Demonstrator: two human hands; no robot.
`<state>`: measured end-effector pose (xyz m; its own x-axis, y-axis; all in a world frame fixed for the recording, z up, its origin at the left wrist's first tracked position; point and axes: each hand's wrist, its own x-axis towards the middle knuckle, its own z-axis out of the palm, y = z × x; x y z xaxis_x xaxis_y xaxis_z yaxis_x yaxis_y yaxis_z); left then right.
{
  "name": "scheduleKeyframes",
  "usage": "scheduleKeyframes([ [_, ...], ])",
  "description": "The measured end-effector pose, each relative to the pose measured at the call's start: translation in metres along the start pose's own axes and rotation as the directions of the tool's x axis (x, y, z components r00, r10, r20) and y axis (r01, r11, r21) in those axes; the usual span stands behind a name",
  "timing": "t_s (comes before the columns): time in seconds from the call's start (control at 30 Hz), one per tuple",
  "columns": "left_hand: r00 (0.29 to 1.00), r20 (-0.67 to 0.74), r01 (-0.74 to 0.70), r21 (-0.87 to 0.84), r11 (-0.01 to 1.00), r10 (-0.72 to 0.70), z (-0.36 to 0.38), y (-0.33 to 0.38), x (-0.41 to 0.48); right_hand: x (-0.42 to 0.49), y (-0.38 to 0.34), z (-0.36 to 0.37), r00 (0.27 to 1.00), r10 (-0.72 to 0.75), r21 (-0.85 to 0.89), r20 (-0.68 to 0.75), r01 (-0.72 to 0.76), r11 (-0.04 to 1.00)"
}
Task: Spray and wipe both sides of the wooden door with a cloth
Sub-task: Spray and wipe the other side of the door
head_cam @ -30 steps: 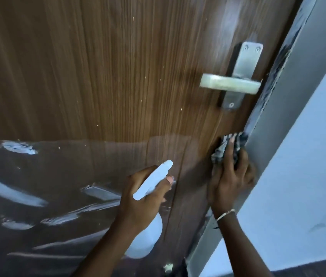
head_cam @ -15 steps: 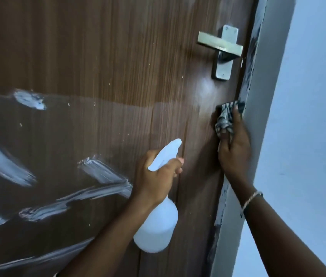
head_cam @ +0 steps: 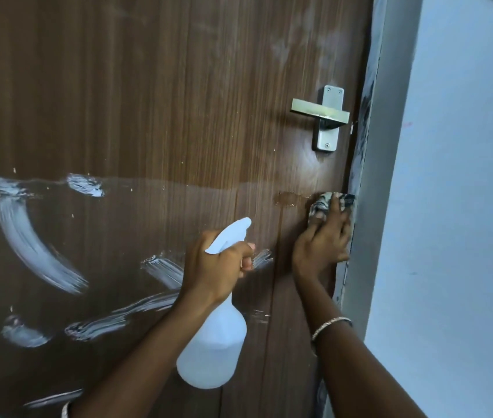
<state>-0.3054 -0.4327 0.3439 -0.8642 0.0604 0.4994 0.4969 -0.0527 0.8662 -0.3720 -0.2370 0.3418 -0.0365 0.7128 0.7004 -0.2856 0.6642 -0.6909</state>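
Observation:
A brown wooden door (head_cam: 154, 101) fills most of the view; its lower half is glossy with white smears. My left hand (head_cam: 215, 267) grips the neck of a white spray bottle (head_cam: 213, 348), nozzle pointing up and right toward the door. My right hand (head_cam: 323, 239) presses a dark checked cloth (head_cam: 326, 202) flat against the door near its right edge, below the metal lever handle (head_cam: 320, 111). A small wet patch (head_cam: 289, 199) shows just left of the cloth.
A grey door frame (head_cam: 390, 146) with paint marks runs down the right of the door. Beyond it is a pale blue-white wall (head_cam: 465, 206). A bracelet (head_cam: 331, 325) sits on my right wrist.
The view has shifted so the handle sits lower in frame. My right hand with the cloth stays at the door's right edge, and a wet patch now shows beside it. The bottle stays raised.

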Motion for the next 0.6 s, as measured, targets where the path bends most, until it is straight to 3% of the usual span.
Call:
scheduleKeyframes([
  [0.1, 0.999, -0.038, -0.007, -0.025, 1.0, 0.006, -0.006, 0.006, 0.005, -0.02, -0.026, 0.02, 0.998, -0.037, -0.033, 0.051, 0.038, 0.999],
  [0.17, 0.998, -0.062, -0.016, -0.054, 0.998, 0.012, -0.008, 0.012, 0.007, -0.039, -0.049, 0.036, 0.971, -0.205, -0.055, 0.12, 0.213, 0.976],
  [0.27, 0.996, -0.087, -0.04, -0.087, 0.995, 0.032, -0.011, 0.017, 0.013, -0.054, -0.07, 0.047, 0.875, -0.399, 0.02, 0.276, 0.409, 0.912],
  [0.33, 0.996, -0.087, -0.032, -0.062, 0.998, 0.026, -0.013, 0.016, 0.017, -0.037, -0.06, 0.043, 0.814, -0.513, 0.095, 0.274, 0.508, 0.856],
  [0.43, 0.997, -0.075, -0.02, -0.049, 0.999, 0.016, -0.017, 0.014, 0.022, 0.003, -0.023, 0.029, 0.725, -0.625, 0.008, 0.291, 0.651, 0.759],
  [0.53, 0.995, -0.096, -0.029, -0.05, 0.998, 0.024, -0.02, 0.013, 0.028, 0.031, -0.007, 0.02, 0.854, -0.485, -0.117, 0.189, 0.51, 0.852],
  [0.6, 0.994, -0.107, -0.033, -0.051, 0.998, 0.027, -0.024, 0.012, 0.03, 0.032, -0.008, 0.024, 0.922, -0.379, -0.112, 0.083, 0.387, 0.915],
])
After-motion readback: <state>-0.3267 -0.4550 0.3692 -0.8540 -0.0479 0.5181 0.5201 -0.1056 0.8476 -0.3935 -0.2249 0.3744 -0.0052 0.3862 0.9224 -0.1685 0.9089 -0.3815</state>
